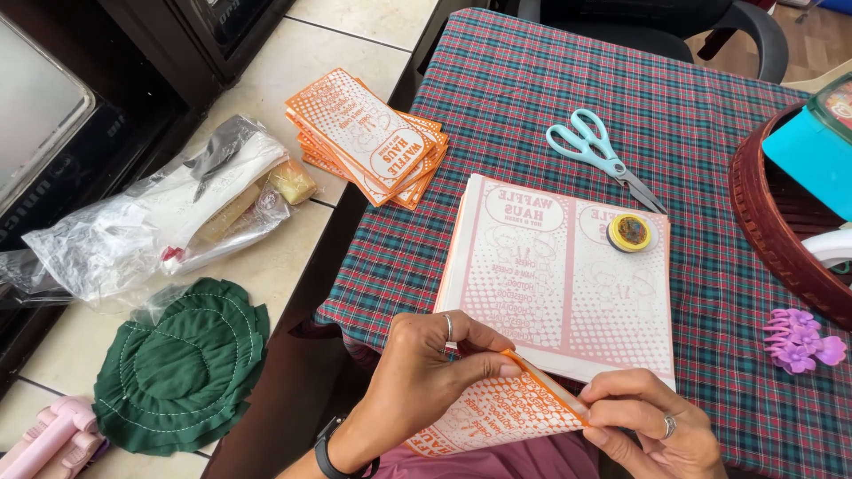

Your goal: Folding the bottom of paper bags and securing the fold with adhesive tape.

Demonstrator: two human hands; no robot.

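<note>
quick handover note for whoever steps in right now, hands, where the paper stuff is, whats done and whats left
Left hand: pinching the orange printed sheet along its top edge.
Right hand: pinching the same edge at its right end, so a fold seems in progress.
Flat sheet stack on the checked tablecloth, a small yellow tape roll on it, scissors behind.
Done: pile of folded orange pieces at the table's left edge.
Left: the flat stack.

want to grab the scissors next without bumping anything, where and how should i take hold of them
Probably by the light blue handle loops: the scissors lie flat and shut on the checked tablecloth, handles pointing to the far left, blades toward the yellow tape roll. Come from the far side, over the bare cloth; that keeps fingers off the blade tips and clear of the roll and the paper stack.
</note>
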